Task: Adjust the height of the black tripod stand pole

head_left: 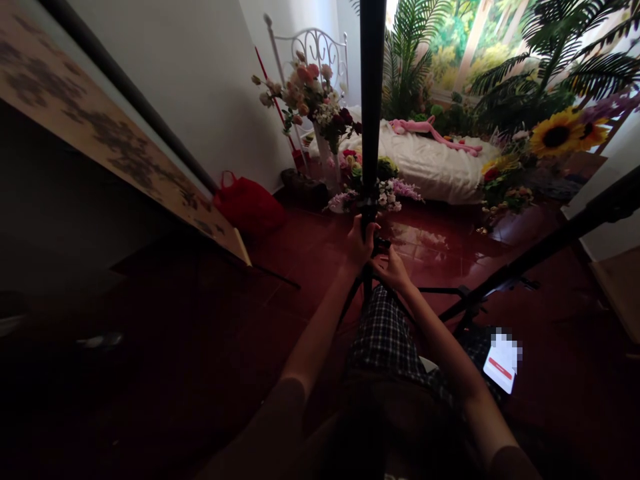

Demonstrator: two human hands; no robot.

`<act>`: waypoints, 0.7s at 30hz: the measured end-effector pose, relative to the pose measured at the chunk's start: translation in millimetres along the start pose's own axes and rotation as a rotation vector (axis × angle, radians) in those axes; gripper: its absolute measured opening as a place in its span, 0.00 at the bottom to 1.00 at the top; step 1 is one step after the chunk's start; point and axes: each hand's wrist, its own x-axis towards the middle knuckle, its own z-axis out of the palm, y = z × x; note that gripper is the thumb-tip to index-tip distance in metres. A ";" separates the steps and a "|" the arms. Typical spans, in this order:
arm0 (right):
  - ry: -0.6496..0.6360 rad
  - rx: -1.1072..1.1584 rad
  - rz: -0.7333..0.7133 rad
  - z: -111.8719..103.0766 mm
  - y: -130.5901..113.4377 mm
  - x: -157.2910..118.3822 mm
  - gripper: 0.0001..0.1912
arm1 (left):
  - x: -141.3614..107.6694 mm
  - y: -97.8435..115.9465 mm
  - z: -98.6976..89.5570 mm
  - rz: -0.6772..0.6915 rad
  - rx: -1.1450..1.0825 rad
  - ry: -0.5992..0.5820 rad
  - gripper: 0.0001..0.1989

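Note:
A black upright pole [371, 100], which looks like a stand, rises in front of me at the centre. My left hand [359, 245] is wrapped round the pole just below a collar. Slightly lower and to the right, my right hand [393, 268] is closed at a small dark knob [383, 245] on the pole's side. The stand's thin legs spread out below my hands, beside my knee in checked cloth [387, 327]. The exact grip of the right fingers is partly hidden in shadow.
A second black stand [545, 250] slants across the right, near a lit phone [501, 363]. Behind are a flower vase [327, 143], a white metal headboard [320, 50], a white-covered bed [425, 160] and sunflowers [556, 133]. A red bag [250, 207] and a long painted panel [115, 140] are left.

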 end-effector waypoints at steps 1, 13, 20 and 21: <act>0.016 0.006 -0.017 -0.3 -1.0 0.2 0.29 | 6.4 4.0 -0.9 0.009 -0.014 -0.014 0.20; 0.111 -0.361 -0.232 -24.8 -18.9 -23.7 0.24 | 72.3 50.2 8.2 0.115 -0.344 0.074 0.23; 0.163 -0.435 -0.145 -30.6 -26.6 -13.5 0.25 | 84.0 60.2 12.0 0.149 -0.426 0.052 0.19; 0.169 -0.445 -0.141 -32.5 -26.7 -11.3 0.24 | 85.0 61.6 12.8 0.156 -0.430 0.058 0.19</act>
